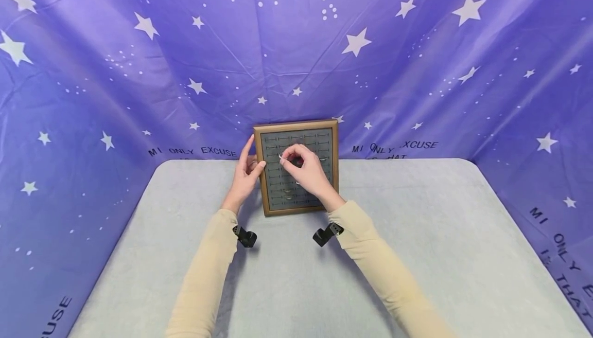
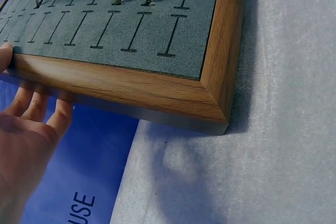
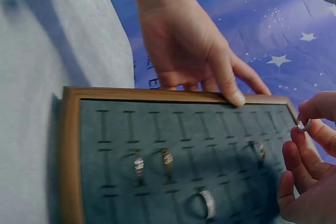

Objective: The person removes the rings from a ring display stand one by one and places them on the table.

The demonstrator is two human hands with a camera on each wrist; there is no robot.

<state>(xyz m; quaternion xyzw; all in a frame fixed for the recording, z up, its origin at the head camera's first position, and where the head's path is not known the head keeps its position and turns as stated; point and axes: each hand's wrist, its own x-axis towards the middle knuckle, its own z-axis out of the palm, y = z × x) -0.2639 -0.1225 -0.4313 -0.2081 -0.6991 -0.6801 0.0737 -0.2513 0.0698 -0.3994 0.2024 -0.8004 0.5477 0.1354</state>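
Observation:
A wood-framed ring display board (image 1: 297, 124) with a dark grey slotted pad leans upright at the back of the table. My left hand (image 1: 242, 179) grips its left edge, thumb on the front of the frame and fingers at the side and behind. Between thumb and index finger, my right hand (image 1: 307, 171) pinches a small silvery ring (image 3: 304, 125) in front of the pad. Several rings sit in the slots, among them a silvery ring (image 3: 138, 167), a gold ring (image 3: 167, 164) and a wide sparkling ring (image 3: 208, 204). My right hand covers part of the pad in the head view.
The board stands on a pale grey table (image 1: 407, 245). Purple-blue star-printed cloth (image 1: 296, 45) hangs close behind the board and along both sides. Black wrist cameras are strapped at both sleeves, below the board in the head view.

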